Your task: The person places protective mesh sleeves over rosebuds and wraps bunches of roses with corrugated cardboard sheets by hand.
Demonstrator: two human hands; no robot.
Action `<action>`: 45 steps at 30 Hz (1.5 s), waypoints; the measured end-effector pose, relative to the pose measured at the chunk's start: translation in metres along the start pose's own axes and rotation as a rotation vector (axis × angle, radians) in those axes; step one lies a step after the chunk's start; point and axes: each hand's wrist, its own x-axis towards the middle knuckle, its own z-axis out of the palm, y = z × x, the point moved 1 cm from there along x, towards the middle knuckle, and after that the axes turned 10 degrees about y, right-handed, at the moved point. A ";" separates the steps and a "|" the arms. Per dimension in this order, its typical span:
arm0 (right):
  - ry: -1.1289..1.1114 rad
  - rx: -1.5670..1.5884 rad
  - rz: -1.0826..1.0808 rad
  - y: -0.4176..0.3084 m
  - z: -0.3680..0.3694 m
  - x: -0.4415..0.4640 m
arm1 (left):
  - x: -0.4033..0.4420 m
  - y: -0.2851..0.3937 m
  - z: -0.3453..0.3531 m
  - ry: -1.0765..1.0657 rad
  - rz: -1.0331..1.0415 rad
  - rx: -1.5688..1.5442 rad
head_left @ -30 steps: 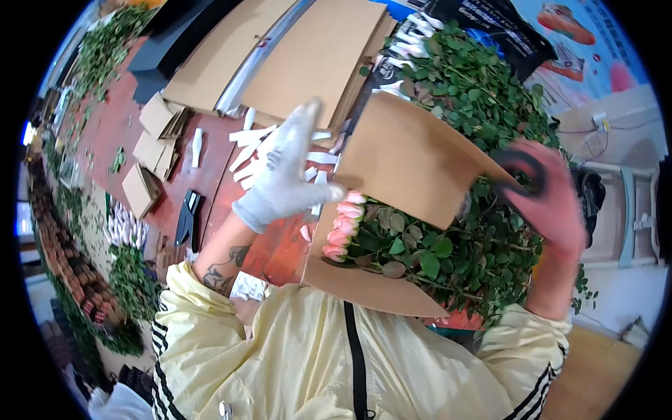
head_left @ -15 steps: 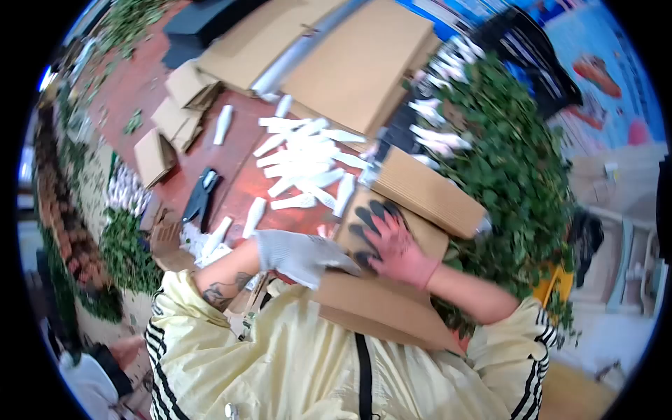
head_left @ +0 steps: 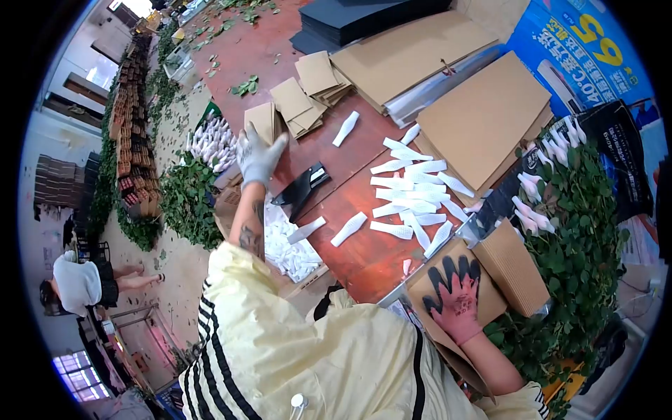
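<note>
My left hand (head_left: 257, 155), in a pale grey glove, is stretched out with fingers spread at the near edge of a small stack of cardboard pieces (head_left: 262, 120). Whether its fingertips touch the stack I cannot tell. My right hand (head_left: 458, 299), in a pink glove with dark fingertips, lies flat with fingers apart on a brown cardboard sheet (head_left: 420, 283). Beside it stands a bundle of corrugated cardboard (head_left: 514, 269). A heap of white mesh sleeves (head_left: 413, 192) lies between the two hands. A black tool (head_left: 301, 189) rests on the red table just right of my left forearm.
More small cardboard pieces (head_left: 297, 105) and large cardboard sheets (head_left: 483, 119) lie on the red table (head_left: 343, 269). A box of white sleeves (head_left: 290, 252) sits at its near edge. Leafy stems with sleeved buds (head_left: 574, 217) fill the right. A person (head_left: 80, 283) is at far left.
My left hand has moved from beside the right hand out to the left, to the small cardboard pieces. My right hand stays flat on the cardboard. The view has swung left.
</note>
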 end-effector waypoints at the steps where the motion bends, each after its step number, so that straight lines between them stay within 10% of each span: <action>1: 0.037 -0.020 -0.028 0.001 0.003 -0.001 | 0.011 0.002 0.004 -0.024 -0.041 0.109; 6: 0.107 -0.078 -0.075 0.003 0.002 0.000 | 0.036 0.009 -0.008 -0.262 -0.253 0.204; 12: 0.155 0.014 -0.075 0.004 0.004 -0.003 | 0.035 -0.019 -0.015 0.196 0.000 -0.250; 14: 0.228 0.009 -0.085 0.004 -0.002 0.005 | -0.016 0.077 -0.083 0.058 0.039 -0.950; 16: 0.351 0.088 -0.074 0.002 0.003 0.002 | -0.094 0.138 -0.099 -0.780 0.002 -1.522; 20: -0.047 0.232 0.120 0.015 0.035 -0.021 | -0.237 0.192 -0.070 -2.223 -0.215 -1.424; 21: 0.384 0.413 -0.044 0.022 0.021 -0.021 | -0.247 0.197 -0.072 -2.253 -0.190 -1.431; 24: 0.324 0.768 0.091 0.050 0.024 -0.044 | -0.257 0.195 -0.077 -2.325 -0.443 -1.176; 28: 0.214 1.311 0.428 0.056 0.002 -0.079 | -0.261 0.207 -0.084 -2.346 0.412 -1.100; 32: 0.493 2.074 0.243 0.059 -0.050 -0.097 | -0.262 0.208 -0.072 -2.328 0.919 -0.947; 38: 0.074 1.826 0.766 0.049 -0.025 -0.081 | -0.262 0.209 -0.096 -2.291 1.097 -0.780; 42: 0.135 1.322 0.477 0.066 0.013 -0.071 | -0.248 0.204 -0.125 -1.812 1.273 -0.535; 45: 0.033 1.368 0.874 0.012 -0.025 -0.014 | -0.238 0.182 -0.157 -1.439 1.319 -0.271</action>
